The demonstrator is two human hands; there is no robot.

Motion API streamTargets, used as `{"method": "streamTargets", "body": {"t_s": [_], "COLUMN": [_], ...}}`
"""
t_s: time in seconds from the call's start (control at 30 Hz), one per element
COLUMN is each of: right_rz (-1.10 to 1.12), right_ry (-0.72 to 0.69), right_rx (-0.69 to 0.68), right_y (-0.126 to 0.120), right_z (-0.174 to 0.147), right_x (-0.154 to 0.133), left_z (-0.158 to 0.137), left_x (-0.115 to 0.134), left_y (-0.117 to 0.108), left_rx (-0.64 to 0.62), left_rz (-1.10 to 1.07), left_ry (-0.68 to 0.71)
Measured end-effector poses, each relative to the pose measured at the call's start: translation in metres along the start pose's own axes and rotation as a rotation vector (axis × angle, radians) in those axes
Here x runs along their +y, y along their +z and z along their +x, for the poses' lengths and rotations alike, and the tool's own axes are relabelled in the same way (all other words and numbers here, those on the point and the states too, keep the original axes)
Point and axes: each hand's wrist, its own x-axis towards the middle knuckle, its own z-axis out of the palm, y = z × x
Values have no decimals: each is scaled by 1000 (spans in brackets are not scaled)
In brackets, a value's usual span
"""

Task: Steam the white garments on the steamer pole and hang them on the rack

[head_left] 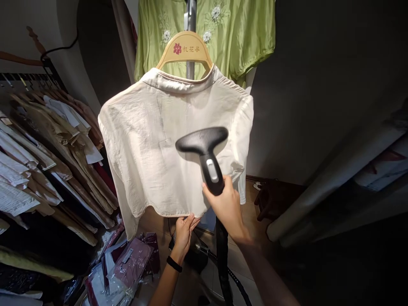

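You are standing in what appears to be a clothing shop or its stockroom; which of the two cannot be determined. Evidence noted: well left of your left hand [183, 236], a close-packed row of hanging garments [60, 140]; low beside that hand, plastic-wrapped clothing [132, 260]; above both hands, a hanger [188, 50] printed with a flower logo and characters; in your right hand [227, 208], a garment steamer [201, 142].

1. Looks from the person's head, forward and down.
2. Meets the white shirt [140, 148] nearly square-on, from close by.
3. Looks down on the left hand [184, 234] at six o'clock and the right hand [228, 208] at five, both near.
4. Spreads wide, from hanging clothes [63, 144] at nine o'clock to dark wall [296, 85] at two.
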Motion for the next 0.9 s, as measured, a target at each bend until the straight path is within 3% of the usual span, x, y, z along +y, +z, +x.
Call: {"method": "streamTargets", "body": {"t_s": [0.2,0.37,0.5,0.73,0.83,0.9], "right_rz": [-91,-94,-124,-86,-38,-27], "right_ry": [218,232,223,-6,-69,-54], "right_rx": [-215,-252,-219,29,106,89], "right_y": [33,40,27,-7,-14,-13], "right_z": [-66,-99,-77,6,19,15], "right_x": [63,85,66,-11,-27,-25], "left_z": [4,9,6,-1,-3,-2], "left_x": [-4,-5,-7,-11,-13,-9], "left_y": [1,-3,-4,-1,-2,-5], "left_rx": [3,16,15,37,13,5], "left_rz": [-37,-62,-55,-46,-49,-83], "left_ry": [-6,-7,-17,-23,-31,-10]}}
